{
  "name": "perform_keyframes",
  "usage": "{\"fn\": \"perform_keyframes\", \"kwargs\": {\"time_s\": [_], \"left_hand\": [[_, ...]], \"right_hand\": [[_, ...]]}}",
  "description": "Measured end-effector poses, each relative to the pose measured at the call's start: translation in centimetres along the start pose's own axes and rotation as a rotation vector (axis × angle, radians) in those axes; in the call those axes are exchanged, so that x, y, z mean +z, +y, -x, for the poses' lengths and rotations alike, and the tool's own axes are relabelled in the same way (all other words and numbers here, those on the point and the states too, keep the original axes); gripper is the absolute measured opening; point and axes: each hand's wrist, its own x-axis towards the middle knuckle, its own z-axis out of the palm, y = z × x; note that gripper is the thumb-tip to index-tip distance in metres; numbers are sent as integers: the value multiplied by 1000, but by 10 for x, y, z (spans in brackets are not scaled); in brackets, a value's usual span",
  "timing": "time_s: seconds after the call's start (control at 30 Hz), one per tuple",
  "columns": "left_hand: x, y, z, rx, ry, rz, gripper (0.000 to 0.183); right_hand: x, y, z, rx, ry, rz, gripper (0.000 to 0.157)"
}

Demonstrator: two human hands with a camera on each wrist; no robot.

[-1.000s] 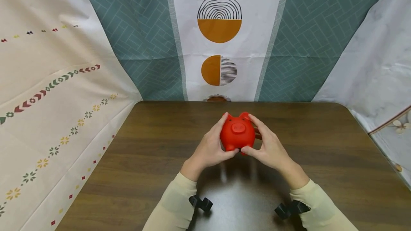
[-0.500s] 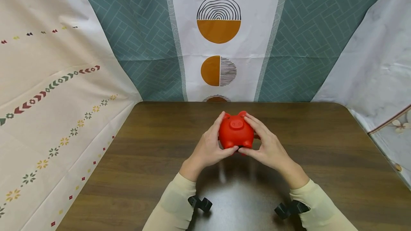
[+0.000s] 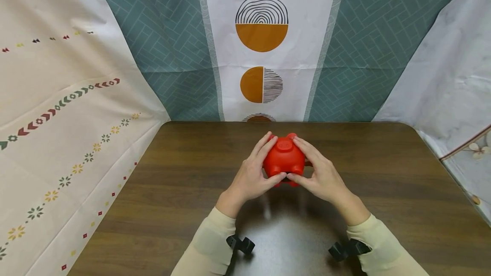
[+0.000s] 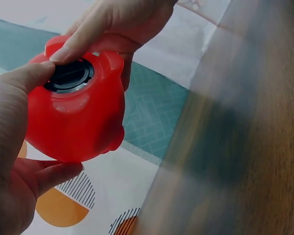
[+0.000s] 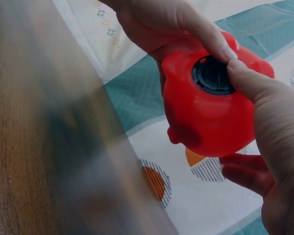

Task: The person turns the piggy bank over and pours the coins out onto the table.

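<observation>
Between both hands is a red piggy bank [image 3: 284, 159], its snout facing the head camera and tipped upward. On its underside sits a round black plug [image 4: 70, 76], which both wrist views show. My left hand [image 3: 251, 173] grips the pig's left side, thumb at the plug's edge and fingers up by the ear. My right hand [image 3: 322, 178] grips the other side in the same way, its thumb [image 5: 247, 81] on the plug's rim. The two thumb tips nearly meet there. Part of the pig's back is hidden in the head view.
Below the hands lies a brown wooden table [image 3: 153, 208] with a bright reflection. Patterned cloths hang around it: a teal and white one [image 3: 176, 46] at the back, a cream one [image 3: 57, 139] at left, a white one [image 3: 452, 63] at right. Each wrist wears a black camera mount [image 3: 240, 244].
The piggy bank has tilted back, so its snout sits higher and more of its underside faces the head camera. The left fingers have spread slightly near the ear. Both arms stay nearly in place.
</observation>
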Motion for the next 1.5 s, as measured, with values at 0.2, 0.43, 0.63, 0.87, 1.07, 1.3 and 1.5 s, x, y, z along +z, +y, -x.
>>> {"fn": "perform_keyframes", "kwargs": {"time_s": [0.2,0.43,0.63,0.87,1.07,1.3,1.5], "left_hand": [[0,0,0,27,-3,0,85],[0,0,3,19,-11,-11,85],[-1,1,3,26,-34,-36,89],[-1,3,2,42,-64,-33,98],[-1,2,3,44,-74,-25,101],[0,2,3,41,-91,-29,105],[1,2,4,34,-121,-25,110]], "right_hand": [[0,1,0,-3,3,-3,94],[1,0,3,-10,-2,-3,92],[0,-2,3,10,-3,12,88],[-3,-4,3,51,6,26,83],[-3,-4,4,76,7,27,81],[-2,-3,4,102,11,48,80],[-3,-3,4,133,11,41,78]]}}
